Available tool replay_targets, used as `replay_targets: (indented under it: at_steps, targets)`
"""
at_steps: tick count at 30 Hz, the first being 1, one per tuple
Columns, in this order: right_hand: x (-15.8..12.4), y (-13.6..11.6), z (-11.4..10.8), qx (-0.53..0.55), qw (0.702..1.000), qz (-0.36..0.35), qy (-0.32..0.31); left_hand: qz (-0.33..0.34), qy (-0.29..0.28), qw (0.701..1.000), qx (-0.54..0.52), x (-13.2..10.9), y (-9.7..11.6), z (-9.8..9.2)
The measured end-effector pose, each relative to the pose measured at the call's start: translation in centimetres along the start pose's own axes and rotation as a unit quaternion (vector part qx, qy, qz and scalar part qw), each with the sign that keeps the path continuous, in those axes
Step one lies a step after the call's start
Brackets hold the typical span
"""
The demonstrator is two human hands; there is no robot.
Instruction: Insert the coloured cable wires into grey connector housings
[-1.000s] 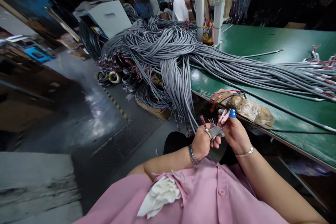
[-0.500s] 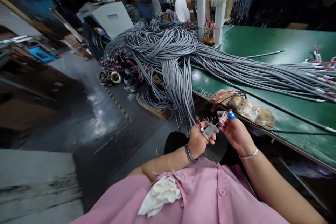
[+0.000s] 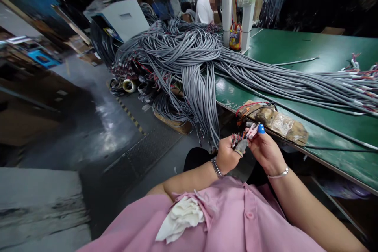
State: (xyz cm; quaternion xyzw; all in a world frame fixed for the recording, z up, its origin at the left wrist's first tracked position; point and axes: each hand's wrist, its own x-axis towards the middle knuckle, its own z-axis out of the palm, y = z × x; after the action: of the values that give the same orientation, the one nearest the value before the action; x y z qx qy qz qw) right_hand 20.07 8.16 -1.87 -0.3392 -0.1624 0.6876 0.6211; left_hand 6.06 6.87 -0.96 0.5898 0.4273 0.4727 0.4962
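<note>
My left hand (image 3: 226, 156) is closed round the end of a grey cable (image 3: 241, 146), whose thin coloured wires (image 3: 236, 138) fan out above my fist. My right hand (image 3: 265, 150) pinches a small pink tool (image 3: 251, 130) against those wires; its index finger wears a blue fingertip cover (image 3: 261, 128). Both hands hover just off the near edge of the green table (image 3: 295, 45), above my lap. A large bundle of grey cables (image 3: 189, 53) lies across the table and spills over its left end.
A brown taped block with red and black wires (image 3: 273, 120) sits on the table edge by my right hand. White posts (image 3: 226, 4) stand at the table's far end. A person in a white shirt (image 3: 203, 8) sits beyond the cables. Dark floor lies to the left.
The fanned wires have been gathered closer together in my left hand, and my right hand with the pink tool has moved in against them.
</note>
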Motion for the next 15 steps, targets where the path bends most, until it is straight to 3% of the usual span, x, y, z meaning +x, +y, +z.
replay_targets:
  at_steps: [9, 15]
  targets:
    - [-0.3, 0.0, -0.1, 0.032, 0.999, 0.027, -0.017, -0.061, -0.008, 0.997, -0.055, -1.1, 0.4, -0.1]
    - [-0.9, -0.8, 0.4, -0.024, 0.999, 0.012, -0.029, -0.103, 0.02, 0.988, -0.116, -1.1, 1.6, -0.4]
